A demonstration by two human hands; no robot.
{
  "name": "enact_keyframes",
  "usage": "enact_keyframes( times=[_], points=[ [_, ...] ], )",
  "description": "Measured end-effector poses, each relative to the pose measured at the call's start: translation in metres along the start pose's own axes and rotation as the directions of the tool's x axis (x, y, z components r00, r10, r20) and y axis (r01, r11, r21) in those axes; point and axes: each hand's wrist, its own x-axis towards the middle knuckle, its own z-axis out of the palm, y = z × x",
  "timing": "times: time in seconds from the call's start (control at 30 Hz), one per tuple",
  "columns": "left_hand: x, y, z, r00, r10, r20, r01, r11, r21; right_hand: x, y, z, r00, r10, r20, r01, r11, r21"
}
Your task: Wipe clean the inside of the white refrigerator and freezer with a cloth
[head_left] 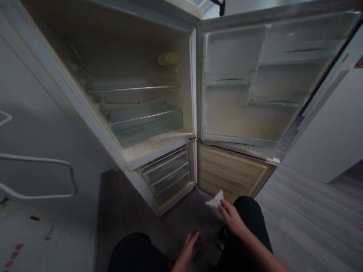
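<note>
A crumpled white tissue or thin cloth [215, 200] sticks out from the fingers of my right hand [231, 218], which is closed on it above my right knee. My left hand [190, 245] hangs between my knees, its fingers loosely stretched, with nothing visible in it. In front of me stands a fridge-freezer [160, 160] with both doors wide open. The freezer door [232, 168] is the part nearest my right hand. Inside the lower compartment sit clear freezer drawers [167, 177]; above is a clear crisper drawer [147, 126].
The fridge door [229, 109] swings out to the right, with clear shelves on it. Above the crisper runs a glass shelf [133, 89]. A yellowish lamp cover [168, 59] is on the inner wall. At left, a white wire frame [70, 177] juts out. Grey wood-look floor [312, 215] lies at right.
</note>
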Motion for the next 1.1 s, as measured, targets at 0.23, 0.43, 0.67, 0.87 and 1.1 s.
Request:
enact_keyframes(
  times=[0.23,0.43,0.67,0.87,1.1],
  points=[
    [-0.038,0.031,-0.026,0.991,0.102,-0.084,-0.125,0.925,-0.360,-0.066,-0.013,0.112,0.948,-0.113,0.298,0.048,0.975,0.217],
    [-0.068,0.065,-0.043,0.954,0.252,-0.163,-0.279,0.945,-0.171,-0.045,-0.044,0.085,0.923,-0.183,0.337,0.106,0.967,0.232],
    [-0.090,0.109,-0.015,0.835,0.530,-0.147,-0.467,0.824,0.320,-0.055,-0.047,0.063,0.913,-0.229,0.337,0.157,0.961,0.227],
    [-0.105,0.123,-0.012,0.734,0.547,-0.401,-0.479,0.837,0.264,-0.054,-0.053,0.068,0.902,-0.246,0.353,0.192,0.964,0.182],
    [-0.123,0.145,0.010,0.799,0.596,-0.079,-0.518,0.749,0.414,-0.061,-0.031,0.095,0.940,-0.127,0.317,0.029,0.955,0.297]
  ],
)
